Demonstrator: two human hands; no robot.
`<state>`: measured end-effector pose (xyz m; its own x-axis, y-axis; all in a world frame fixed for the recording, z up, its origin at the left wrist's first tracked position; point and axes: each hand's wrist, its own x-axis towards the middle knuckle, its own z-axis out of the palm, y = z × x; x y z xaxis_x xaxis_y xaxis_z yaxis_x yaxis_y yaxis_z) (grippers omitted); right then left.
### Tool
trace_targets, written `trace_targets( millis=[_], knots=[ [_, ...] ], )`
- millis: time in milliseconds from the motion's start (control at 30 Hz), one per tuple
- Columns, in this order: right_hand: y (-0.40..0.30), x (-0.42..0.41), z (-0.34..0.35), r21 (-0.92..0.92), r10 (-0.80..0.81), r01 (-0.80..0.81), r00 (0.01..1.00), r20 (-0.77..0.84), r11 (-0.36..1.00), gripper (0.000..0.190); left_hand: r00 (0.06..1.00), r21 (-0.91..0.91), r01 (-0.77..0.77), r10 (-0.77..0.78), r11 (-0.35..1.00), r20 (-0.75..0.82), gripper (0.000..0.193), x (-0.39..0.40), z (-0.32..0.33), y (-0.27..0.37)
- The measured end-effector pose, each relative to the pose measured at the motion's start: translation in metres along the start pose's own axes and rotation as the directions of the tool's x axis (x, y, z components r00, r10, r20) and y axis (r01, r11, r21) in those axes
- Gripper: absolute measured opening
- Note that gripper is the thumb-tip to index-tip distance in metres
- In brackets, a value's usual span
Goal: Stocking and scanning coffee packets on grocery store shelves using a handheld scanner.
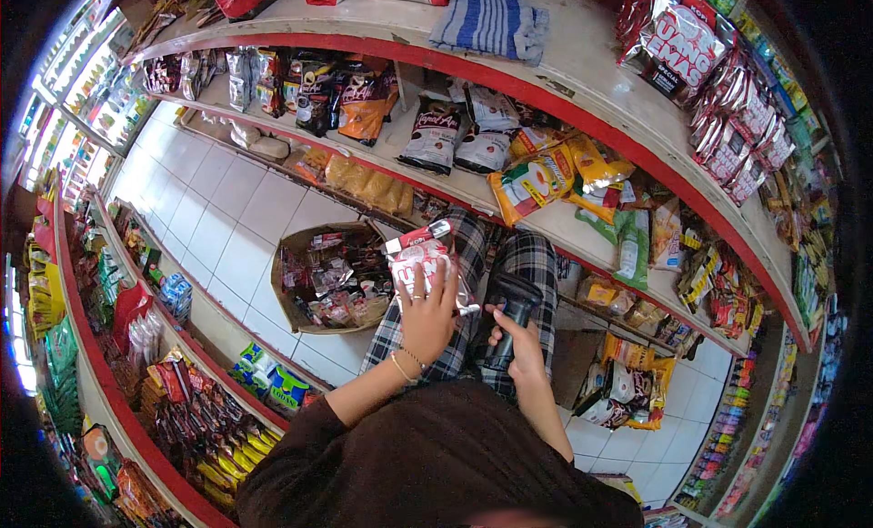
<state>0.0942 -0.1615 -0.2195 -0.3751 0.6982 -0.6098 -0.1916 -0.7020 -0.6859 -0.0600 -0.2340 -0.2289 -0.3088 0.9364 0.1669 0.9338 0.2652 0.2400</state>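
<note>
My left hand [428,310] lies spread on a red and silver coffee packet [417,255] that rests over my left thigh; whether the fingers grip it is hard to see. In my right hand [520,340] is a black handheld barcode scanner [511,316], held by its handle above my other thigh. Left of my knees, an open cardboard box [290,310] full of small dark red sachets [334,269] stands on the floor. Ahead of my knees, a yellow cappuccino packet [532,183] lies at the edge of the lower shelf, beside black and white coffee bags [431,136].
Red-edged shelves [580,119] curve across in front, with a striped blue cloth [487,23] and coffee packets [682,50] on top. A second box of packets [627,391] sits on the tiled floor at right. Another stocked shelf [129,419] runs along the left.
</note>
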Motion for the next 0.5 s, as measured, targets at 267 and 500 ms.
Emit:
trace_targets(
  millis=[267,500],
  knots=[
    [-0.009,-0.002,-0.004,-0.015,-0.041,0.04,0.998,-0.049,0.999,0.018,0.846,-0.917,0.248,-0.531,0.311,0.048,0.024,0.026,-0.041,-0.064],
    [-0.009,0.0,-0.006,0.038,-0.026,0.027,0.999,-0.033,0.999,0.018,0.867,-0.798,-0.024,-0.409,-0.602,0.283,0.033,0.026,-0.078,-0.076]
  ],
)
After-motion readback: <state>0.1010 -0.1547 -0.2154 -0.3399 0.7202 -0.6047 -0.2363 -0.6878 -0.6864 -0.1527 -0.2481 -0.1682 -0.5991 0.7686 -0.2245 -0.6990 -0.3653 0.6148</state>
